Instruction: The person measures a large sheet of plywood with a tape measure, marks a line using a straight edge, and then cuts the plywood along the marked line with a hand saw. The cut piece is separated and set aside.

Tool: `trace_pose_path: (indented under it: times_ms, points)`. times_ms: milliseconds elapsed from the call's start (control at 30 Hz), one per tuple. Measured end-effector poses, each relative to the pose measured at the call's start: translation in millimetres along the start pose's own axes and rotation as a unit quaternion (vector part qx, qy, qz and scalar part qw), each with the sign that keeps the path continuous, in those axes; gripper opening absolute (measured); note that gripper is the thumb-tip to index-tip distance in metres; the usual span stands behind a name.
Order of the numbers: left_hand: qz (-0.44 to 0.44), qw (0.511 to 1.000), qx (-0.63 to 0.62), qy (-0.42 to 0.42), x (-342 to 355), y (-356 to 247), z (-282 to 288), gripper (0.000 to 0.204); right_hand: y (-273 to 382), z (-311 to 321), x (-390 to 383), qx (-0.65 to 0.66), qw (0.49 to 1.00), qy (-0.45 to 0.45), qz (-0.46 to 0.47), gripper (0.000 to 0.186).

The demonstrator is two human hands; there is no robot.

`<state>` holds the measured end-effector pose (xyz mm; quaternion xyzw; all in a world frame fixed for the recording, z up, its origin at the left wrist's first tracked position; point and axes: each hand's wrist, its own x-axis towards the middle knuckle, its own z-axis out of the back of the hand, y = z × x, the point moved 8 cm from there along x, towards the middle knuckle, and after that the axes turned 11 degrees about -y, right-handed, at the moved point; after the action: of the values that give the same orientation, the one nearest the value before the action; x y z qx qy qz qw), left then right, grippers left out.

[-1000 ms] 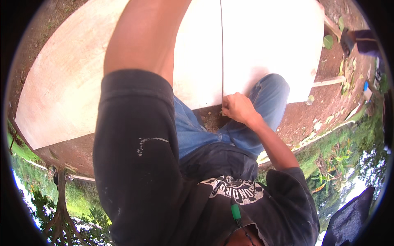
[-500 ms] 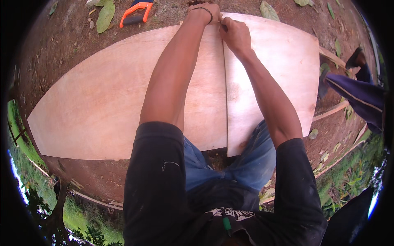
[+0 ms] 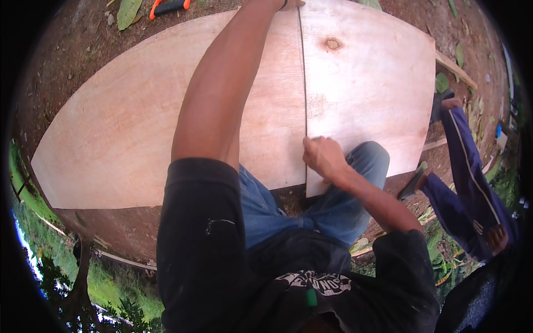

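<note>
Two pale plywood panels, a long curved one (image 3: 111, 139) and a squarer one (image 3: 372, 83), meet along a dark straight seam across the ground before me. My left hand (image 3: 286, 4) reaches to the seam's far end, mostly cut off by the top of the view. My right hand (image 3: 321, 155) is closed against the seam near its lower end, above my jeans-clad knee; whatever is between its fingers is too small to make out.
An orange-and-black saw handle (image 3: 169, 6) lies beyond the curved panel. Wooden strips (image 3: 455, 69) and leaves lie on the dirt. Another person's legs in dark blue trousers (image 3: 466, 155) and sandals are close at the right. Grass and a tree border the ground.
My right hand went from the seam's lower end to its far end half a second ago and is now back low. The other person's legs have come further into view at the right.
</note>
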<state>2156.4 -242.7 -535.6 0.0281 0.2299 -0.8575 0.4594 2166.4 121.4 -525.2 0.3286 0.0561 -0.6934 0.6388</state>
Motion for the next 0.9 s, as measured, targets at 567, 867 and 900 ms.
trace_pose_path:
  times_ms: [567,867,900]
  points:
    - [-0.104,0.941,-0.12,-0.299,-128,-3,-59,0.071,-36,23,-51,0.33,0.906,-0.239,-0.117,0.014]
    - [-0.137,0.964,0.145,-0.177,-82,-22,-27,0.078,-31,121,65,0.292,0.877,-0.381,-0.031,0.013]
    - [-0.079,0.979,0.151,-0.116,-70,-22,-25,0.077,-33,125,72,0.296,0.873,-0.388,-0.015,0.012]
